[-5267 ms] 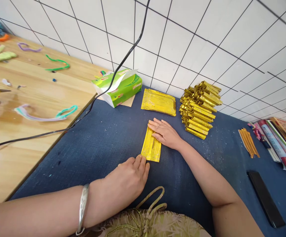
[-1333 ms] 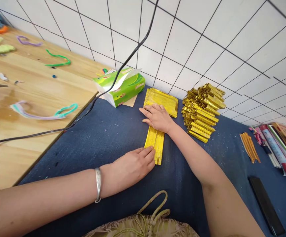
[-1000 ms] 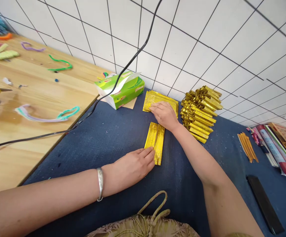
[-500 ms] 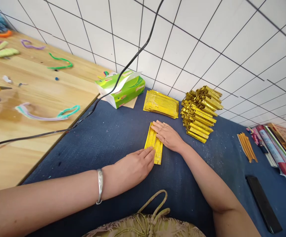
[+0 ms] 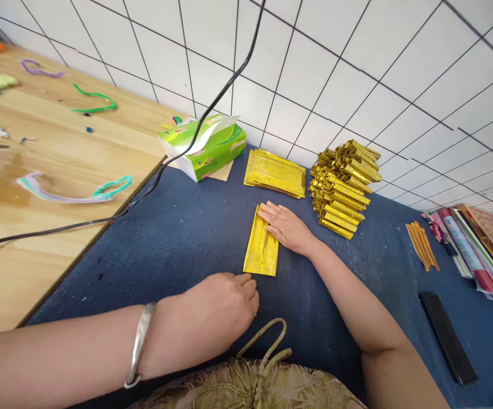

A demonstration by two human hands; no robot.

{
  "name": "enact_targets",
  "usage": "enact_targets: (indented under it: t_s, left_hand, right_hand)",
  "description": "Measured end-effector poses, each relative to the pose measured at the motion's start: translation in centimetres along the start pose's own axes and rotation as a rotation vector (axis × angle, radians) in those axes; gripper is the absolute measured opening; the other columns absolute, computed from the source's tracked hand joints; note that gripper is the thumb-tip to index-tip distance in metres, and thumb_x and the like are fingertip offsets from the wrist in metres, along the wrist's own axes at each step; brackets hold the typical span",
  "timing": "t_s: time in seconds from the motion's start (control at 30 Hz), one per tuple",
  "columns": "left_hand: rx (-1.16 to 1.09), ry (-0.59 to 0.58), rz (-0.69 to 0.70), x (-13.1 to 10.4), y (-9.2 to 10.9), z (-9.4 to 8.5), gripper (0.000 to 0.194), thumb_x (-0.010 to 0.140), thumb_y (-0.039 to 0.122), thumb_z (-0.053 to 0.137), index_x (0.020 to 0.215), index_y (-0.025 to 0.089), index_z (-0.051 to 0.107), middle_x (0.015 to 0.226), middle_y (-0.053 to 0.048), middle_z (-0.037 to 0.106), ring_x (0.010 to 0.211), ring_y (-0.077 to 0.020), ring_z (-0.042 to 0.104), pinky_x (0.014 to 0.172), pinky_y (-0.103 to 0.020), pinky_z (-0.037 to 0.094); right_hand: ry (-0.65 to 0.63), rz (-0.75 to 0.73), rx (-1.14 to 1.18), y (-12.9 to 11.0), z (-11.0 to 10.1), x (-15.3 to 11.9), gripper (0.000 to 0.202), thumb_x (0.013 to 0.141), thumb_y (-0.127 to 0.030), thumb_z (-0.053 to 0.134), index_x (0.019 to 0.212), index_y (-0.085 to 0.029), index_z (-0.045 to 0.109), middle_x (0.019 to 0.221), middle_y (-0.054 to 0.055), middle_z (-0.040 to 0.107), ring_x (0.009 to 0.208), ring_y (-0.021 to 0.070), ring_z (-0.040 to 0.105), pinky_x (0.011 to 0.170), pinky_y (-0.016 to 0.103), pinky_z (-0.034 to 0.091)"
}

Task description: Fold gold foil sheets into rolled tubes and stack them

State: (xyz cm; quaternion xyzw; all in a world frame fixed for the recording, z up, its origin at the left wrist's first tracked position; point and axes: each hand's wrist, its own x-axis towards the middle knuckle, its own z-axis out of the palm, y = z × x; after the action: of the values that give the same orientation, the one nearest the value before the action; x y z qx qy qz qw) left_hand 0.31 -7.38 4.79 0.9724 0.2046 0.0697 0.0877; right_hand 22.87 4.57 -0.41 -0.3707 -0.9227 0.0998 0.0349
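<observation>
A folded strip of gold foil paper (image 5: 260, 250) lies lengthwise on the dark blue surface, with creases running along it and a narrow slit near its middle. My right hand (image 5: 287, 226) is flat with fingers stretched out, pressing on its far right part. By the near left corner of the paper is my left hand (image 5: 225, 304), its fingers curled under; the fingertips are mostly hidden, and I cannot tell whether they grip the corner. Beyond the strip sits a stack of flat gold foil sheets (image 5: 275, 173). To its right is a pile of folded gold foil tubes (image 5: 344, 190).
A green tissue box (image 5: 221, 150) stands at the back left, with a black cable (image 5: 191, 142) crossing before it. Pipe cleaners (image 5: 95, 102) lie on the wooden table (image 5: 136, 133). At right are brown strips (image 5: 422, 245), a black case (image 5: 447, 338) and books (image 5: 483, 250).
My left hand has slid off the gold foil paper toward me, to its near left corner, and its fingers have curled. My right hand stays flat on the paper.
</observation>
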Motion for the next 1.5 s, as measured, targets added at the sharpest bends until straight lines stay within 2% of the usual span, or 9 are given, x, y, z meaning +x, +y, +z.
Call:
enact_targets:
  t_s: [0.1,0.17,0.27,0.4,0.67,0.83,1.0,1.13,1.5]
  left_hand:
    - [-0.064,0.001,0.006,0.9,-1.5,-0.8,0.021,0.09,0.023,0.04,0.085,0.019,0.061,0.08,-0.003,0.066,0.074,-0.0169,0.062,0.071,-0.033,0.051]
    - [-0.06,0.086,0.005,1.8,-2.8,-0.3,0.027,0.093,0.027,0.035,0.103,0.018,0.059,0.108,-0.007,0.063,0.103,-0.0196,0.058,0.091,-0.036,0.045]
    - [-0.079,0.095,0.122,2.5,-4.5,1.7,0.048,0.091,0.044,0.037,0.13,0.015,0.043,0.14,-0.011,0.04,0.133,-0.0232,0.031,0.11,-0.038,0.024]
    - [-0.154,-0.028,0.151,2.4,-5.3,3.5,0.071,0.086,0.061,0.034,0.141,0.016,0.027,0.148,-0.01,0.025,0.138,-0.0236,0.019,0.113,-0.039,0.013]
    - [-0.25,-0.126,0.133,1.8,-4.6,3.0,0.085,0.081,0.066,0.038,0.144,0.014,0.017,0.151,-0.012,0.011,0.139,-0.0235,0.013,0.114,-0.036,0.009]
    - [-0.309,-0.161,0.167,1.2,-4.2,2.1,0.084,0.08,0.061,0.045,0.144,0.014,0.018,0.15,-0.011,0.013,0.139,-0.0233,0.015,0.115,-0.036,0.013]
    - [-0.412,-0.123,0.291,1.7,-5.1,1.1,0.06,0.088,0.05,0.042,0.139,0.019,0.033,0.144,-0.007,0.034,0.134,-0.0184,0.03,0.112,-0.031,0.023]
    - [-0.317,-0.004,0.144,2.4,-6.5,2.0,0.048,0.093,0.04,0.035,0.136,0.018,0.037,0.142,-0.007,0.037,0.134,-0.0184,0.029,0.113,-0.033,0.021]
    - [-0.158,-0.078,0.086,2.4,-6.3,2.8,0.06,0.092,0.049,0.033,0.141,0.015,0.028,0.147,-0.009,0.028,0.138,-0.0183,0.018,0.115,-0.031,0.011]
  right_hand:
    - [0.01,-0.009,-0.007,0.1,0.2,0.0,0.046,0.096,-0.036,0.024,0.139,-0.022,0.031,0.146,0.006,0.031,0.137,0.0179,0.021,0.11,0.042,0.022]
    - [0.015,-0.015,-0.012,0.2,0.3,0.0,0.046,0.096,-0.036,0.025,0.139,-0.022,0.031,0.147,0.005,0.031,0.137,0.0179,0.021,0.11,0.042,0.022]
    - [0.017,-0.019,-0.013,0.3,0.4,-0.1,0.046,0.096,-0.035,0.025,0.14,-0.022,0.03,0.147,0.005,0.03,0.137,0.0174,0.02,0.11,0.042,0.022]
    - [0.019,-0.023,-0.008,0.2,0.3,-0.1,0.046,0.096,-0.034,0.026,0.139,-0.022,0.03,0.147,0.005,0.031,0.137,0.0177,0.021,0.11,0.043,0.022]
    - [0.033,-0.029,-0.001,0.2,0.3,-0.1,0.046,0.095,-0.034,0.026,0.139,-0.021,0.032,0.146,0.006,0.032,0.137,0.018,0.022,0.11,0.042,0.023]
    - [0.036,-0.032,0.007,0.3,0.4,-0.1,0.046,0.096,-0.035,0.026,0.139,-0.022,0.031,0.146,0.005,0.032,0.137,0.0175,0.021,0.11,0.042,0.023]
    - [0.026,-0.022,0.01,0.3,0.4,-0.1,0.046,0.096,-0.037,0.025,0.139,-0.022,0.031,0.146,0.005,0.032,0.137,0.0175,0.021,0.11,0.042,0.021]
    - [0.022,-0.029,0.014,0.4,0.4,-0.2,0.047,0.095,-0.038,0.026,0.14,-0.022,0.03,0.147,0.005,0.03,0.137,0.0178,0.02,0.11,0.042,0.021]
    - [0.012,-0.029,0.001,0.4,0.4,-0.2,0.047,0.095,-0.035,0.026,0.14,-0.021,0.029,0.147,0.005,0.03,0.138,0.017,0.019,0.11,0.041,0.02]
